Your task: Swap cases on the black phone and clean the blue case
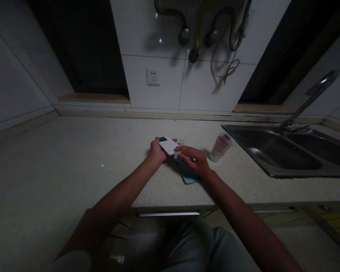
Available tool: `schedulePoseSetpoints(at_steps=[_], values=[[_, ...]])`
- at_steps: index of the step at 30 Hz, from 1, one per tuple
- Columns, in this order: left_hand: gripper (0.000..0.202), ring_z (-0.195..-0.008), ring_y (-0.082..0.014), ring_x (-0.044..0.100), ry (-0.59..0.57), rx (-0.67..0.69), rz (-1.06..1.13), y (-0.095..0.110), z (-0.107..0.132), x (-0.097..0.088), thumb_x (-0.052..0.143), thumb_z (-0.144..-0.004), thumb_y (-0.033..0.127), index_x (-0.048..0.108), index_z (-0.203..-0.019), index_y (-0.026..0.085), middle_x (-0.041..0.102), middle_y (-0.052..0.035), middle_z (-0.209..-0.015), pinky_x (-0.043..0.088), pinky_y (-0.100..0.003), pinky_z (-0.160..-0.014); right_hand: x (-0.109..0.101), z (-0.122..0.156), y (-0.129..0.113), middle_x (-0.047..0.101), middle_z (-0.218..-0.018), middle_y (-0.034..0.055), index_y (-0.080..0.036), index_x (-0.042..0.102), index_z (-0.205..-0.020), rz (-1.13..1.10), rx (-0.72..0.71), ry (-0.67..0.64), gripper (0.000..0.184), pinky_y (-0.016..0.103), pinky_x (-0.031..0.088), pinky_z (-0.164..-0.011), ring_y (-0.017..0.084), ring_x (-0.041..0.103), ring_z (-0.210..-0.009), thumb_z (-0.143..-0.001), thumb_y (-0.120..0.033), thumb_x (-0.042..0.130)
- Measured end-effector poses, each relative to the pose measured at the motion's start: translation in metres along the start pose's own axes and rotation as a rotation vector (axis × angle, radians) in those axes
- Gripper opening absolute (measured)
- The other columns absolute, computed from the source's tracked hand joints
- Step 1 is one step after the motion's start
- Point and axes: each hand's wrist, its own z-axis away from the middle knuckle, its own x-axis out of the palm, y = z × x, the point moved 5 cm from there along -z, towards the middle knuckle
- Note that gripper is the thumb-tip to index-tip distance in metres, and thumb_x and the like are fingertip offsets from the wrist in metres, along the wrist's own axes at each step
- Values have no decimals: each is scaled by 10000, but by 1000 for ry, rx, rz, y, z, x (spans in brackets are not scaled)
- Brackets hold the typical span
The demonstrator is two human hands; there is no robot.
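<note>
— Head view first: where does the phone [168,145] lie from the fingers?

— It sits tilted in the left hand [156,150], fingers curled round its near end and the thumb on the edge, over the counter [73,158]. Its long axis runs from that hand away toward the upper left, the dark camera patch at the far corner.

— And the right hand [195,161]?

— It comes in from the right side of the phone. Its fingertips are pressed together on a small pale wad [177,154], perhaps a wipe, which touches the phone's lower right corner. In this dim light I cannot tell just how the fingers pinch it.

— Which hand is nearer the phone?

— The left one holds it; the right only reaches its corner through the wad. So any rubbing would go from that corner along the long axis, toward the left hand, as I judge it.

— Anything beneath?

— A bluish flat thing [190,176], maybe a case, lies on the counter under the right hand, partly hidden.

— Count them.

— One phone, one wad, one bluish thing, one bottle [220,147] lying just right of the hands, one sink [283,151] with two basins, one tap [308,100], one socket [152,77], and several hoses [209,34] on the wall.
</note>
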Motion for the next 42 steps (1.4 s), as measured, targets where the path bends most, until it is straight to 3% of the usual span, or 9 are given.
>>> schedulePoseSetpoints(at_steps=[7,13,19,26,33,38,42], values=[[478,-965,-364,691,9,-18,-34,-1,-1,0,312,-966,460,532,-1225,124,656,-242,-1171,558,-551,-785,15,3,-2,727,-1171,86,-231,641,-1229,115,-13,-114,313,383,559,-942,217,690,-1085,-932,-245,540],[511,-913,-346,707,21,-3,-48,3,-2,-3,293,-973,465,525,-1252,105,656,-247,-1167,553,-528,-790,8,4,4,713,-1211,74,-261,519,-1400,66,91,-92,454,395,548,-976,205,690,-1093,-948,-291,548],[518,-919,-356,708,-1,-36,-49,1,-1,-2,277,-967,490,528,-1232,122,669,-235,-1139,537,-560,-819,5,1,6,728,-1174,64,-255,712,-1159,102,47,-106,273,426,536,-1012,217,677,-1122,-949,-303,545],[474,-925,-332,706,-47,-83,-138,-13,2,-3,270,-970,476,554,-1131,133,687,-215,-1074,545,-538,-831,14,5,7,730,-1172,50,-264,705,-1155,70,-30,-93,260,408,540,-1001,194,680,-1116,-958,-261,535],[452,-915,-334,704,-27,-69,-130,-13,4,0,314,-961,514,541,-1112,152,676,-206,-1079,552,-548,-813,12,4,14,729,-1175,42,-284,703,-1162,70,96,-111,258,400,554,-982,206,689,-1095,-948,-331,566],[477,-941,-343,695,-39,-46,-94,-4,8,6,327,-957,528,516,-1171,145,658,-209,-1110,551,-545,-805,-2,4,22,735,-1155,41,-305,716,-1149,69,138,-53,254,416,563,-962,234,695,-1078,-933,-335,585],[486,-911,-324,694,-51,-10,-77,4,11,9,342,-938,566,502,-1178,175,652,-192,-1101,565,-497,-741,-13,9,32,755,-1089,63,-257,743,-1078,128,223,-8,235,400,581,-886,240,721,-976,-931,-305,567]])
